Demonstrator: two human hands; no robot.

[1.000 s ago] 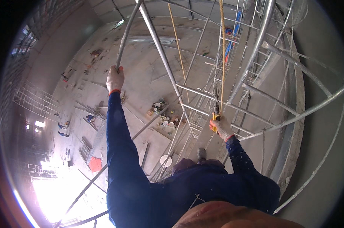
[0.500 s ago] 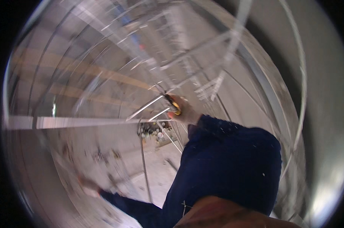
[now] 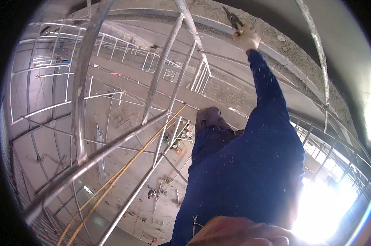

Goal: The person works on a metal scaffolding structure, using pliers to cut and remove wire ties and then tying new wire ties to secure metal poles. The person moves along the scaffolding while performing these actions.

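Observation:
My right hand (image 3: pixel 248 39), in a pale glove at the end of a blue sleeve, is stretched up and away to the rough concrete beam (image 3: pixel 284 53) at the top of the view. It grips a small dark tool with an orange part (image 3: pixel 235 23), whose tip lies against the concrete. My left hand is out of sight. My blue-clad body and one dark shoe (image 3: pixel 208 117) fill the lower middle, standing among scaffold tubes.
Steel scaffold tubes (image 3: pixel 81 94) cross the left and centre, with a yellow rope (image 3: pixel 124 172) running along one. Far below lies a concrete floor with buckets (image 3: pixel 181 139) and scattered gear. Railings (image 3: pixel 124 49) line the far side. Strong glare sits at the lower right.
The view has swung sharply. My left hand, earlier on a scaffold tube, has left the frame. My right hand has risen from beside the yellow rope to the concrete beam overhead.

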